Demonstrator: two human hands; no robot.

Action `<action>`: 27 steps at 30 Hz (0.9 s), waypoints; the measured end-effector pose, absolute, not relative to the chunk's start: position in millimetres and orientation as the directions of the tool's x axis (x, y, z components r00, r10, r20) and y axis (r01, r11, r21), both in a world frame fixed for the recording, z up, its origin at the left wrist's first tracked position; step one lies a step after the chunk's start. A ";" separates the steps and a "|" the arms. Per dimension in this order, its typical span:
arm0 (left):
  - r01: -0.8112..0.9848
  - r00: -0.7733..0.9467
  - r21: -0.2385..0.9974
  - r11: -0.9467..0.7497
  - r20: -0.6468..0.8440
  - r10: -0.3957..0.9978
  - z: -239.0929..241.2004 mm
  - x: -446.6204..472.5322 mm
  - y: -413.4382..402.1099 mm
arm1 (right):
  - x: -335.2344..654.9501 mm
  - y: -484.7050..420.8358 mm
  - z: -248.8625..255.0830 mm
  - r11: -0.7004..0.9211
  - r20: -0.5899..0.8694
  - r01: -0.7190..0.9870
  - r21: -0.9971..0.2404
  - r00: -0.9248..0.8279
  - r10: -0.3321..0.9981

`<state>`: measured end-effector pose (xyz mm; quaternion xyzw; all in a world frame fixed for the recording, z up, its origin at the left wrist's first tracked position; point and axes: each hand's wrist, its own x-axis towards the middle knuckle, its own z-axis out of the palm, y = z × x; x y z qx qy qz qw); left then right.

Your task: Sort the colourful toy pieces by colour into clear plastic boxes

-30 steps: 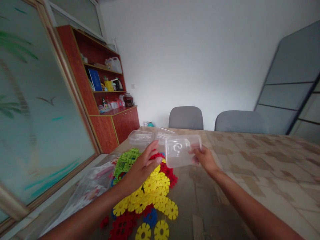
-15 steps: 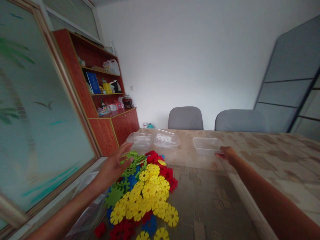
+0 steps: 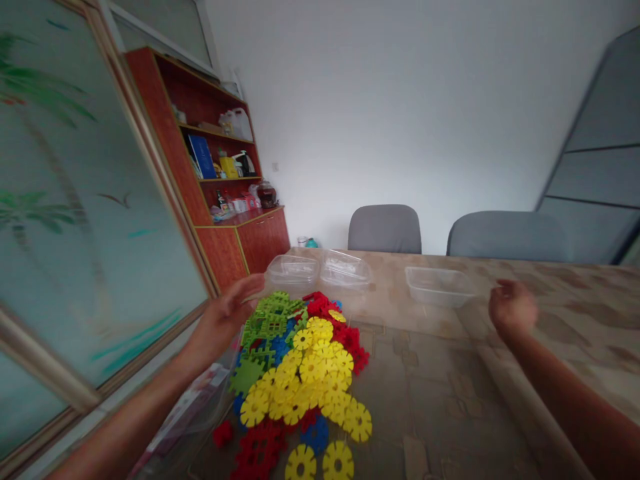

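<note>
My left hand (image 3: 227,320) is stretched out with fingers extended, holding nothing, just left of the heaped plastic building pieces. Green square pieces (image 3: 275,313) lie closest to it. Yellow notched flower discs (image 3: 313,367) cover the middle of the heap, with red pieces (image 3: 353,343) and blue ones (image 3: 316,435) around and beneath. My right hand (image 3: 513,308) hovers over the table on the right, apart from a clear plastic box (image 3: 440,297). Its fingers look bent but are smeared by motion. Two more clear boxes, a left one (image 3: 293,280) and a right one (image 3: 345,280), stand behind the heap.
A patterned cloth covers the table (image 3: 575,320). Grey chairs (image 3: 385,230) stand at its far side. Left of the heap lies a clear plastic bag or cover (image 3: 200,400). A red-brown cabinet (image 3: 260,240) and a frosted glass panel (image 3: 125,267) flank the left side.
My right hand has let go of the clear box and moved right, away from it. My left hand has shifted slightly left off the green pieces. The view has turned a little left.
</note>
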<state>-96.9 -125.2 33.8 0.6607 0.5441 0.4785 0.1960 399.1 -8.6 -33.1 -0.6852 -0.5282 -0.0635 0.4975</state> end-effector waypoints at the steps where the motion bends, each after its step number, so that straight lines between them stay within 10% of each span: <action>1: 0.567 -0.069 0.762 -0.314 0.423 0.903 33.6 -104.8 -127.4 | 395.3 -12.2 -32.6 0.082 0.628 0.780 -0.620 0.431 0.648; 14: 0.908 0.222 0.293 -0.300 0.273 0.936 -43.6 -70.4 -222.8 | 181.4 -27.1 -5.8 0.833 0.530 0.387 -0.396 -0.644 0.551; 27: 0.922 0.381 -0.086 -0.377 0.364 0.850 -100.2 -67.2 -215.7 | 54.5 -22.9 -15.8 0.829 0.175 0.461 -0.316 -0.831 0.528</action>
